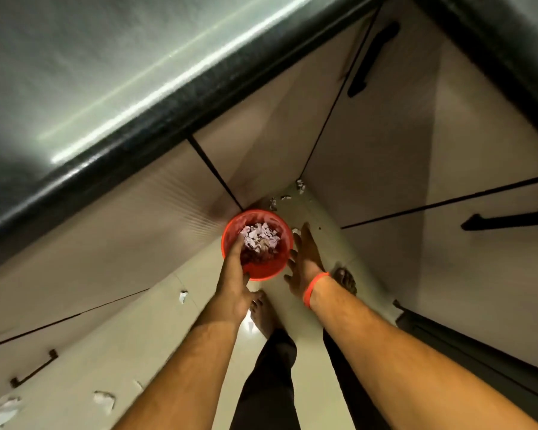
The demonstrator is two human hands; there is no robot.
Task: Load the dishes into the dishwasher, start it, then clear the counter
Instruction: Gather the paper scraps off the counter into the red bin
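I take this for the clearing step — scraps going into a bin. The black-edged worktop (112,156) runs above the red bucket (257,244), which sits at the cabinet corner on the floor (156,330). My left hand (234,274) grips the bucket's near rim; my right hand (305,259) hangs open just beside it. Paper scraps (104,401) lie well behind the bucket — those need gathering next, I judge.
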